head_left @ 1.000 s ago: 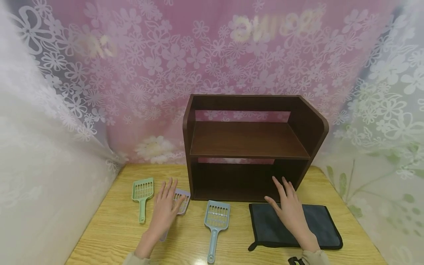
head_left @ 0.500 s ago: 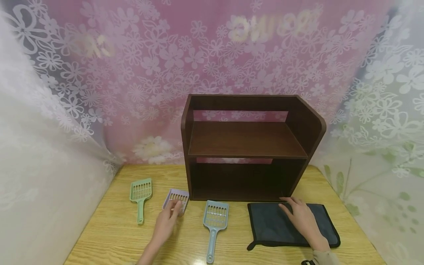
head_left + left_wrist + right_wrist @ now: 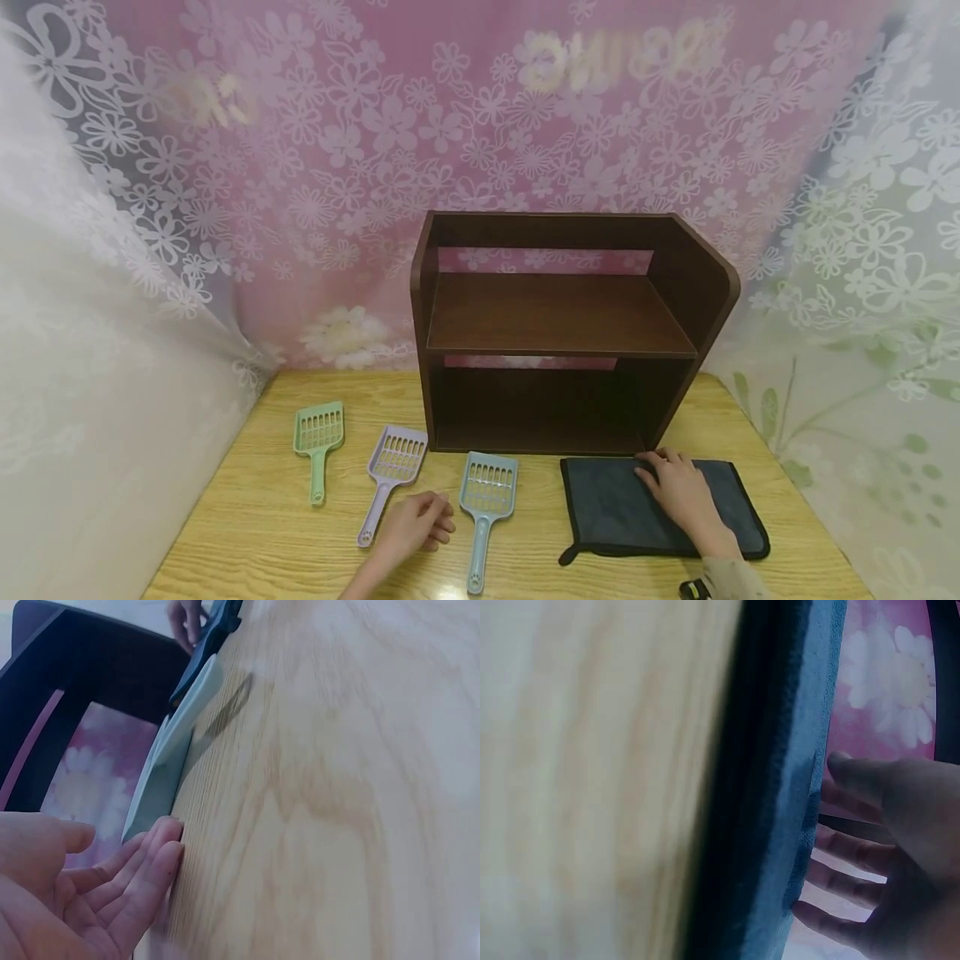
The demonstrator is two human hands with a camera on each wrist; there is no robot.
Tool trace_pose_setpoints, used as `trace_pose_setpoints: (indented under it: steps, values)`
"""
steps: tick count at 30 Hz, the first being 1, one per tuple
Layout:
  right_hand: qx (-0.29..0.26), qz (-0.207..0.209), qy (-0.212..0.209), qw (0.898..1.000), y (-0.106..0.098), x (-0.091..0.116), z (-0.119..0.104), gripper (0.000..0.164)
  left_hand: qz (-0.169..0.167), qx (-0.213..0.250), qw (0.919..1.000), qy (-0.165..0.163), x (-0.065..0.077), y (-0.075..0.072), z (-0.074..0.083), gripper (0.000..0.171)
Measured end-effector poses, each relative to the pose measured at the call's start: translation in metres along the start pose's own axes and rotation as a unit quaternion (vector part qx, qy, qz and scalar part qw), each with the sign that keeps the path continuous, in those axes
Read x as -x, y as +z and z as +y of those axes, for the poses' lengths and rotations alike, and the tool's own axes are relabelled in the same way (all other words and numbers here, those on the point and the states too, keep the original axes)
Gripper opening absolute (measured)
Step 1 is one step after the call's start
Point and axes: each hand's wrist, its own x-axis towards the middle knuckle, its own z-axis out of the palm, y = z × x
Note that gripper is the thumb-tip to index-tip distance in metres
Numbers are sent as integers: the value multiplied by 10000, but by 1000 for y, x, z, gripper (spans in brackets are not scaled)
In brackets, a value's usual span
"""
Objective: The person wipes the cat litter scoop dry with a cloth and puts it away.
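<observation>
Between the purple scoop (image 3: 392, 480) and blue scoop (image 3: 486, 507), handles lying toward the person, the left hand (image 3: 417, 525) was rested loosely curled, empty; the right hand (image 3: 678, 487) was laid flat on the dark cloth (image 3: 611, 508).

A staged recording booth, not a lived-in room.
Flowered curtains (image 3: 315, 167) close in behind and beside the shelf (image 3: 562, 333), which stands on a small wooden worktop (image 3: 247, 533).

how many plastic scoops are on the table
3, in a row left of the dark cloth: green scoop leftmost, purple scoop in the middle, blue scoop beside the left hand. None seem hidden.
</observation>
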Motion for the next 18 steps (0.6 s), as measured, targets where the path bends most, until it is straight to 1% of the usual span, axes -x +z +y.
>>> trace_pose_setpoints:
  steps: [2, 7, 10, 14, 18]
  values:
    - [81, 69, -52, 9999, 0, -2, 0, 25, -123, 45, 9999, -53, -2, 4, 0, 39]
    - [150, 208, -95, 9996, 2, -3, 1, 21, -585, 52, 9980, -229, -3, 13, 2, 38]
    - [164, 279, -65, 9995, 2, -2, 0, 21, -809, 41, 9964, -231, -5, 17, 2, 37]
    - [197, 289, 108, 9993, 0, 2, -2, 22, -964, -22, 9953, -119, -8, 22, 1, 35]
    - [220, 246, 278, 9991, -4, 8, -2, 22, -1029, -93, 9946, -90, -9, 24, 0, 36]
